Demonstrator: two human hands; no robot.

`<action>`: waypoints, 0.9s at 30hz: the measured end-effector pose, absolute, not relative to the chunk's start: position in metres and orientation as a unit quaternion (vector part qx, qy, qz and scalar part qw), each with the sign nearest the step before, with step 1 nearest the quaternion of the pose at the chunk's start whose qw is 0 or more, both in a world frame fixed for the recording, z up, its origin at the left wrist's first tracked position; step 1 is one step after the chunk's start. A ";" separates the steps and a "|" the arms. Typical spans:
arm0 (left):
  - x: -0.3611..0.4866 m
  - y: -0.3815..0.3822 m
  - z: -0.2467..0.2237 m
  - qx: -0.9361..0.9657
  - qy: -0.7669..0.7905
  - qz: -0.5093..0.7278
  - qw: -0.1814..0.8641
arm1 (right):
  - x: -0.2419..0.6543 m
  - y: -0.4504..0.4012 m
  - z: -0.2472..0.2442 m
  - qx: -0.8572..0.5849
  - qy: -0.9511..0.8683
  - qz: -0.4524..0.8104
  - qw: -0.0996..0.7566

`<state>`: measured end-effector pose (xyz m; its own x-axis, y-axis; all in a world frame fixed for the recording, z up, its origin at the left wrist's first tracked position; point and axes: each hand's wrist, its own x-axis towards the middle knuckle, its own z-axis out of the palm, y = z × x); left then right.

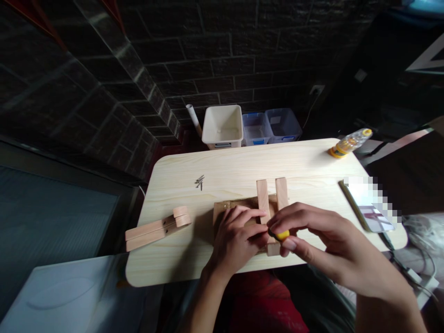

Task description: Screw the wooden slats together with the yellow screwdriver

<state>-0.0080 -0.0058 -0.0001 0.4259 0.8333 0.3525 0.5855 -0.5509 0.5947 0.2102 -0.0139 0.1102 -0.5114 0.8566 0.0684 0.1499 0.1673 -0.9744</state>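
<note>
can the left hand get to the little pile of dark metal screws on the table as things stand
Probably yes: the left hand is on the brown cardboard box, and only bare tabletop shows between that box and the dark metal screws.

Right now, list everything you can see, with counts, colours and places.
Table: one, pale wood, centre
Screws: small pile, dark, table's left half
Joined wooden piece: one, tan, left edge
Wooden strips: two, tan, by the hands
Box: one, brown, under left hand
Tool: one, yellow and black, in right hand
Container: one, clear and yellow, far right
Phone: one, dark-edged, right
Bins: three, one off-white, two bluish, behind table
Tube: one, white, beside bins
Left hand: one, bare, centre
Right hand: one, bare, right
</note>
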 end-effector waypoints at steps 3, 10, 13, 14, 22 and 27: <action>-0.008 -0.006 -0.001 0.821 0.432 0.320 0.193 | 0.208 -0.013 0.109 -0.370 -0.687 0.526 0.339; -0.008 -0.006 -0.003 0.814 0.435 0.320 0.215 | 0.207 -0.017 0.106 -0.380 -0.677 0.535 0.333; -0.008 -0.006 -0.003 0.811 0.438 0.322 0.216 | 0.207 -0.017 0.106 -0.369 -0.691 0.521 0.339; -0.008 -0.006 -0.003 0.811 0.437 0.323 0.216 | 0.207 -0.017 0.107 -0.366 -0.700 0.513 0.337; -0.009 -0.005 -0.001 0.817 0.432 0.324 0.202 | 0.206 -0.010 0.109 -0.363 -0.721 0.493 0.323; -0.008 -0.006 -0.002 0.813 0.437 0.335 0.187 | 0.205 -0.013 0.108 -0.374 -0.715 0.485 0.336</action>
